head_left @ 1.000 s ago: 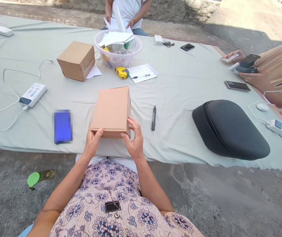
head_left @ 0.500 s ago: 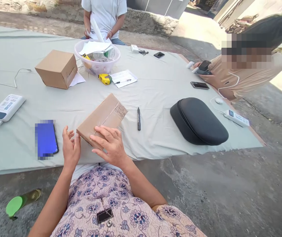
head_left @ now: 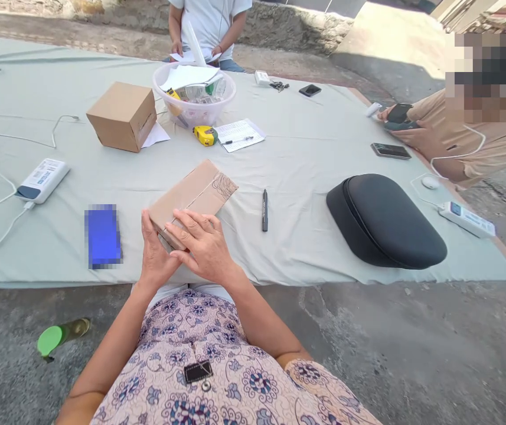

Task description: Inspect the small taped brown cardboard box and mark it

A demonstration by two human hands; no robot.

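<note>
A flat brown cardboard box (head_left: pixel 199 192) lies turned at an angle on the pale green cloth (head_left: pixel 301 159), a scribble drawn at its far corner. My right hand (head_left: pixel 202 245) rests flat on its near end, fingers stretched out and pointing left. My left hand (head_left: pixel 155 257) presses against the box's near-left side with its fingers straight up, touching my right hand. A black pen (head_left: pixel 264 210) lies on the cloth just right of the box.
A phone (head_left: pixel 103 236) and a power bank (head_left: pixel 42 180) with cable lie at left. Farther back stand a cube carton (head_left: pixel 123 116), a plastic bowl (head_left: pixel 194 94), a tape measure (head_left: pixel 205 135) and a sheet of paper (head_left: pixel 239 134). A black case (head_left: pixel 383 221) sits at right. Two other people sit at the cloth's edges. A green-capped bottle (head_left: pixel 60 336) lies on the ground.
The box has been turned from square-on to diagonal and laid down. My right hand moved on top of it and my left hand closed in against its side.
</note>
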